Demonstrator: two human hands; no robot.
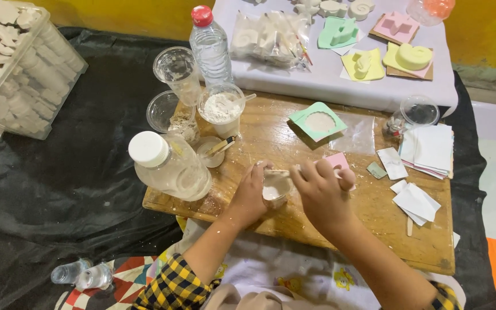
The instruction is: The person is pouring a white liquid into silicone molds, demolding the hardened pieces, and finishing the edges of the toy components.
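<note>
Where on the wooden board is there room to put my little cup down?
The biggest bare patch of the light wooden board is at its near right, between the right hand and the loose white paper pieces. A smaller one lies between the green square mould and the hands. The far left corner is crowded: clear plastic cups, a white-capped bottle.
</note>
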